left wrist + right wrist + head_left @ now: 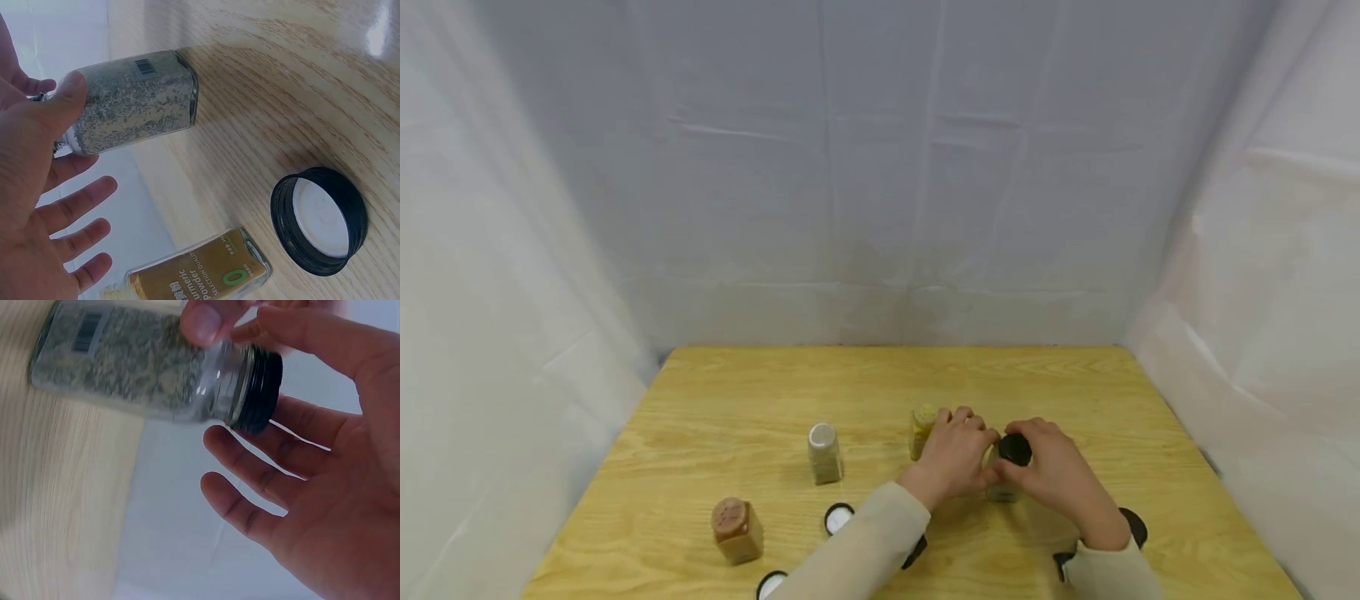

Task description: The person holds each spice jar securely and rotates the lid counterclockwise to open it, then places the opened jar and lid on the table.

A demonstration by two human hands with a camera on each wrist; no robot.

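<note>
A square glass jar of greenish-grey dried herb point(134, 103) stands upright on the table, a barcode label on its side. My left hand point(953, 458) holds it near the neck, thumb point(72, 90) against the glass and the other fingers spread. On the jar's mouth sits a black cap point(1015, 450). My right hand point(1051, 467) has its thumb and index finger around that cap. Just left of my left hand is a jar of yellow turmeric powder point(206, 272) without its cap, partly covered by the hand in the head view.
To the left stand a jar with a pale top point(825, 454) and a jar of brown powder point(737, 533). Black caps with white liners point(839, 518) lie on the wooden table point(760, 383). Another black cap point(1133, 527) is by my right wrist. White sheeting hangs around the table.
</note>
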